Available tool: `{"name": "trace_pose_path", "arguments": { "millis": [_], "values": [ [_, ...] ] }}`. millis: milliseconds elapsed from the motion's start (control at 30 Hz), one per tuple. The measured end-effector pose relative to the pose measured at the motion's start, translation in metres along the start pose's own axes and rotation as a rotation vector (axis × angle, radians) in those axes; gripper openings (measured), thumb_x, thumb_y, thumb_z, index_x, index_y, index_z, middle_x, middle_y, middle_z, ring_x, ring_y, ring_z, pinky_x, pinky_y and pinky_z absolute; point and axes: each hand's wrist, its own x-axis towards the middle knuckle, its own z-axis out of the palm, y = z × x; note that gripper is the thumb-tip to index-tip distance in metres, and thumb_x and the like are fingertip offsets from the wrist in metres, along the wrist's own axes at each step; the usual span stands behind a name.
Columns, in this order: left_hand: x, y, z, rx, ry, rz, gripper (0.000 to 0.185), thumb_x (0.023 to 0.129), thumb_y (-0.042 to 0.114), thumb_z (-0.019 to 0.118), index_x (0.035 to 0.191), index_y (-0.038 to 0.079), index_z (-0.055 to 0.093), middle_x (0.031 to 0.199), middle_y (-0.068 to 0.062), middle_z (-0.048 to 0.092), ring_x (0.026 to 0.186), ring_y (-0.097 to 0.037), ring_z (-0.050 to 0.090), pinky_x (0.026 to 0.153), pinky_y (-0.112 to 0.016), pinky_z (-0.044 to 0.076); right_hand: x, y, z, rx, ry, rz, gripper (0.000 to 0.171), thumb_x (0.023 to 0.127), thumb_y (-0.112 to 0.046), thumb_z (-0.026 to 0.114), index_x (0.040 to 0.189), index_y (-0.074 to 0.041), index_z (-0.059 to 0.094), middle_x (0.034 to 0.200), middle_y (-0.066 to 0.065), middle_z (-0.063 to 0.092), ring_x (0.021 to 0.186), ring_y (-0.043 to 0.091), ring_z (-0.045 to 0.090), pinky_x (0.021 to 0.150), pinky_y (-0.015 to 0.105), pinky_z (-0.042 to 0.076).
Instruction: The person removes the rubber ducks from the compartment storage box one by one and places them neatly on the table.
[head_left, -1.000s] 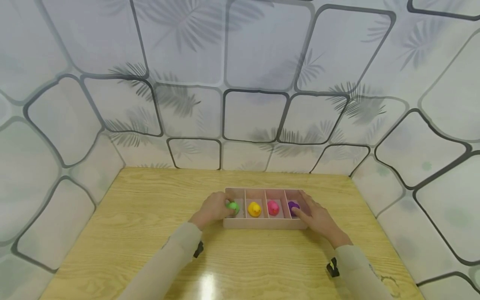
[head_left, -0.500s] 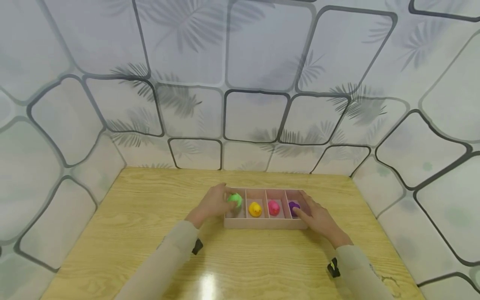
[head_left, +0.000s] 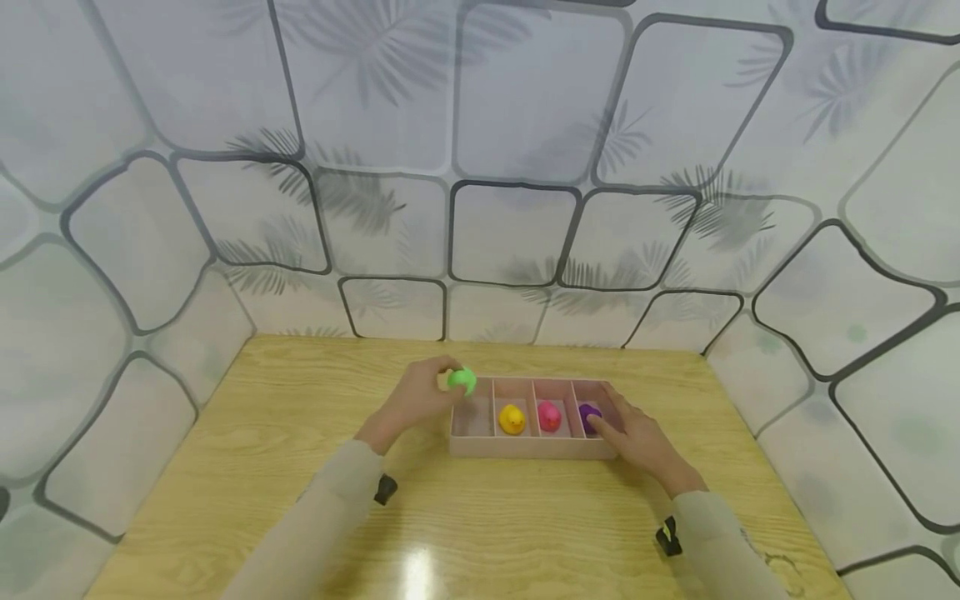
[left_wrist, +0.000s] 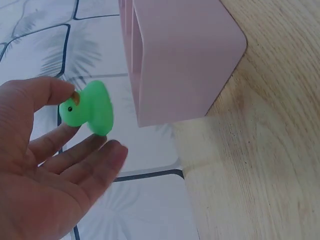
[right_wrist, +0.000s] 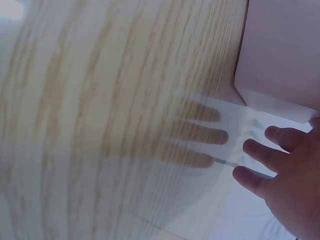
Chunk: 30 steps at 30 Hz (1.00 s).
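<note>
Pinching a green duck (head_left: 461,381) between thumb and fingertips, the left hand (head_left: 408,404) holds it above the tray's (head_left: 525,447) left end. Right hand (head_left: 633,437) rests relaxed against the tray's right end beside the purple duck (head_left: 589,413), fingers loose, gripping nothing; tray sits on the bench (head_left: 225,467).

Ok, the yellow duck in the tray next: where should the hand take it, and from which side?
Probably from straight above, pinching the yellow duck by its rounded body. It sits low in the tray, with a divider wall close on either side, so a sideways approach looks blocked. The left hand holds the green duck above the tray's left end; the right hand rests at the right end.
</note>
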Motion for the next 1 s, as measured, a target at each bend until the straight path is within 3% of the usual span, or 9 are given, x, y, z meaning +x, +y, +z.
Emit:
{"name": "trace_pose_path", "arguments": {
  "millis": [200,433,633,1000],
  "values": [
    [-0.003,-0.008,-0.004,-0.061,0.085,-0.018,0.031,0.094,0.012,0.073,0.122,0.0,0.07,0.126,-0.019,0.074,0.116,-0.042,0.072,0.092,-0.047,0.063,0.0,-0.001,0.0,-0.001,-0.002,-0.003,0.083,0.107,-0.057,0.049,0.169,-0.011,0.019,0.162,0.034,0.039,0.141,0.062,0.043,0.114,0.075,0.036],
    [-0.009,-0.018,-0.012,-0.09,0.129,-0.045,0.037,0.094,0.014,0.074,0.128,0.0,0.07,0.129,-0.02,0.072,0.114,-0.041,0.072,0.084,-0.043,0.065,0.0,0.0,0.0,0.001,-0.002,-0.004,0.083,0.108,-0.056,0.05,0.169,-0.01,0.019,0.16,0.036,0.041,0.14,0.063,0.044,0.114,0.075,0.037],
    [-0.013,-0.029,-0.018,-0.133,0.13,-0.048,0.037,0.096,0.014,0.074,0.13,0.0,0.069,0.133,-0.02,0.07,0.117,-0.04,0.07,0.088,-0.042,0.064,0.0,-0.001,-0.001,0.005,0.0,-0.012,0.082,0.108,-0.055,0.049,0.169,-0.01,0.019,0.159,0.036,0.042,0.14,0.063,0.045,0.113,0.075,0.037],
    [-0.029,-0.054,-0.035,-0.101,0.138,-0.061,0.041,0.098,0.014,0.072,0.136,-0.002,0.066,0.137,-0.023,0.068,0.12,-0.042,0.069,0.09,-0.046,0.064,-0.002,-0.004,-0.002,0.015,0.008,-0.024,0.081,0.108,-0.053,0.051,0.168,-0.008,0.02,0.159,0.037,0.041,0.139,0.063,0.045,0.114,0.075,0.037]
  ]
}}
